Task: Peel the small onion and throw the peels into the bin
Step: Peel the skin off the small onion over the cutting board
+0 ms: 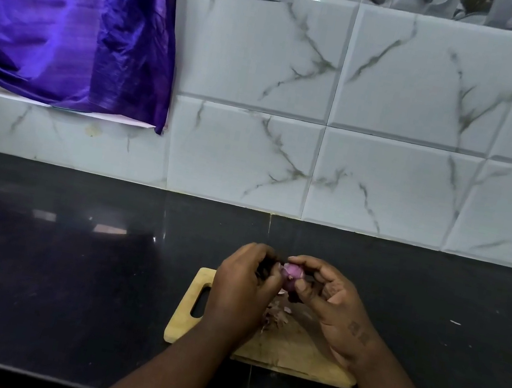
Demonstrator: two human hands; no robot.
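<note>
Both hands, left hand (244, 280) and right hand (330, 297), pinch the small purple onion (292, 274) above the wooden chopping board (292, 350) (catching peels (275, 317), likely).

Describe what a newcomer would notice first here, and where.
The shiny purple cloth hanging at the upper left against the white marbled tiles grabs the eye first. Next come the left hand and right hand, holding a small purple onion above a wooden cutting board on the dark counter.
</note>
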